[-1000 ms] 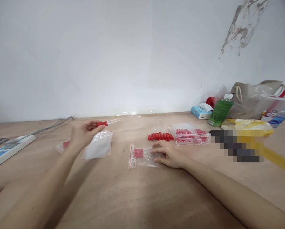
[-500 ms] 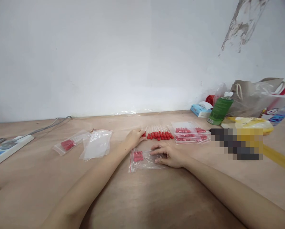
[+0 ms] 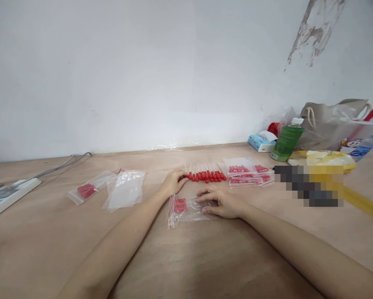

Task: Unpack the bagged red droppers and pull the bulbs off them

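Observation:
A row of thin pale sticks with rounded red tips (image 3: 206, 176) lies on the table, tips toward me. At its left end, my left hand (image 3: 174, 183) has thumb and fingers closed around the red tip of the endmost stick; its shaft is hidden. Nearer to me lies a clear zip bag (image 3: 192, 211) with several red tips showing near its red-striped opening on the left. My right hand (image 3: 222, 202) rests over the bag's right end, thumb and fingers apart, the fingertips on the plastic.
Filled bags (image 3: 248, 176) are stacked right of the row. Flat bags (image 3: 125, 191) and one filled bag (image 3: 88, 190) lie left. A power strip (image 3: 14, 195) is far left. A green bottle (image 3: 287, 139), tissue pack (image 3: 261, 142) and yellow bag (image 3: 331, 161) stand right.
My left hand has shifted slightly left at the end of the row, and the red tip by its fingers with it. My right hand stays on the bag. The view has turned slightly.

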{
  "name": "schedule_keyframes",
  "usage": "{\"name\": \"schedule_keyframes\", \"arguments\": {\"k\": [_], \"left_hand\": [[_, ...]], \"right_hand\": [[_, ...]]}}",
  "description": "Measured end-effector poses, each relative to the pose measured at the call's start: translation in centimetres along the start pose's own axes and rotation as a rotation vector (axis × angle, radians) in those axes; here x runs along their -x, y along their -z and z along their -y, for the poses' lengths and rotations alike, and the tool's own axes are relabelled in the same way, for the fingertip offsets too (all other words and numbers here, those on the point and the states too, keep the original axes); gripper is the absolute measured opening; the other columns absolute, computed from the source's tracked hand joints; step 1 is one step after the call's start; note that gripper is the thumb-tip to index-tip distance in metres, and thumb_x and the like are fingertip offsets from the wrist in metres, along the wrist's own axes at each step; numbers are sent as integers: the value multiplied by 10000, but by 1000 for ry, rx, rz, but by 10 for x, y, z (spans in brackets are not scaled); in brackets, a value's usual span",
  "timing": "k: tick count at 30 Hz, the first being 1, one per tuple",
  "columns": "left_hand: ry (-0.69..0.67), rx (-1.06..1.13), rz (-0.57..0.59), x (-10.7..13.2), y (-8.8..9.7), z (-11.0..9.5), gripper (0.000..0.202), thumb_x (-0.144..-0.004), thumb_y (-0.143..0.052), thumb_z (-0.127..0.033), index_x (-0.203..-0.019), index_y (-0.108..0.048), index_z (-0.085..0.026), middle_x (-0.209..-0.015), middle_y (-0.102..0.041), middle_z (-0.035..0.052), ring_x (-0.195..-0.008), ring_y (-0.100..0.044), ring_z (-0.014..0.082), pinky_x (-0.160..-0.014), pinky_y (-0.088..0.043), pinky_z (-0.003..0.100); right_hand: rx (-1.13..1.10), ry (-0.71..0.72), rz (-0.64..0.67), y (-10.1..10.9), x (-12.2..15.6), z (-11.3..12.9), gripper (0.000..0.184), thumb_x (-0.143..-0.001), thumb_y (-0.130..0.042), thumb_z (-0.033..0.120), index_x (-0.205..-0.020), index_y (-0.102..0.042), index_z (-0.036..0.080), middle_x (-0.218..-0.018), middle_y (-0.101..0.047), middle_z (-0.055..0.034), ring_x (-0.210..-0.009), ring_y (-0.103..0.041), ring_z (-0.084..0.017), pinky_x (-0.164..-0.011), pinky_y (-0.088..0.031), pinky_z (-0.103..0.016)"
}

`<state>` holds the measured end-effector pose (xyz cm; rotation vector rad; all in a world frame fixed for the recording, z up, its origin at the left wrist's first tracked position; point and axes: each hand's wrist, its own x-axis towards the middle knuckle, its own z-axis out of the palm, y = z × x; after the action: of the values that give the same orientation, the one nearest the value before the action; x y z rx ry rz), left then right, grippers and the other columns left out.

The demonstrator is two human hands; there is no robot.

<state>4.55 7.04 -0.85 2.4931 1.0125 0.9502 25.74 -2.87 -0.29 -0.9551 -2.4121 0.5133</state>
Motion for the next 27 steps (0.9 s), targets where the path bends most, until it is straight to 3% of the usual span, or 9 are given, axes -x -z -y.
{"name": "schedule_keyframes", "arguments": {"k": [7, 11, 16, 20, 22, 24, 27], "left_hand": [[-16, 58, -9, 8, 3, -7, 160, -781, -531, -198, -888, -649, -178, -877, -636, 49, -814, -589, 157, -766, -473, 305], [47, 111, -46, 6, 3, -3, 178, -760, -557, -244, -896, -646, -169, -860, -654, 50, -771, -608, 153, -714, -497, 287], [228, 106, -293, 13, 17, 3, 228, -807, -477, -325, -907, -601, -161, -864, -649, 62, -758, -601, 160, -677, -489, 289], [297, 44, -467, 54, 35, -20, 159, -790, -491, -319, -794, -551, -172, -763, -580, 27, -716, -543, 147, -651, -452, 270], [226, 2, -398, 80, 40, -38, 84, -750, -522, -242, -699, -538, -177, -726, -549, 13, -706, -521, 139, -646, -440, 257], [188, 27, -255, 99, 41, -53, 45, -725, -532, -187, -692, -562, -178, -778, -559, 21, -725, -533, 138, -649, -447, 254], [200, 163, -83, 108, 37, -60, 67, -749, -535, -189, -763, -600, -180, -869, -603, 36, -780, -574, 146, -690, -472, 265]], "right_hand": [[-1, 7, -15, 0, 0, 2, 327, -755, -603, 392, -1051, -628, 258, -1101, -575, -60, -1019, -504, -193, -909, -371, -374], [-5, 11, -16, 0, 0, 1, 327, -755, -605, 388, -1052, -629, 253, -1099, -576, -64, -1019, -506, -193, -907, -375, -372], [-18, 19, -14, -1, 0, -2, 333, -757, -601, 392, -1058, -624, 253, -1114, -574, -60, -1027, -508, -189, -903, -383, -359], [-1, 34, -38, 0, 1, -1, 321, -762, -592, 395, -1033, -635, 229, -1092, -592, -63, -993, -528, -184, -897, -382, -355], [42, 55, -80, -1, 1, 2, 286, -774, -577, 386, -996, -647, 220, -1042, -613, -62, -965, -532, -184, -898, -368, -366], [97, 71, -125, -3, 1, 3, 261, -791, -553, 389, -967, -651, 222, -988, -627, -60, -945, -525, -189, -885, -357, -380], [171, 53, -160, -5, 2, 4, 277, -795, -540, 405, -978, -639, 222, -941, -626, -65, -904, -510, -197, -827, -365, -378]]}}
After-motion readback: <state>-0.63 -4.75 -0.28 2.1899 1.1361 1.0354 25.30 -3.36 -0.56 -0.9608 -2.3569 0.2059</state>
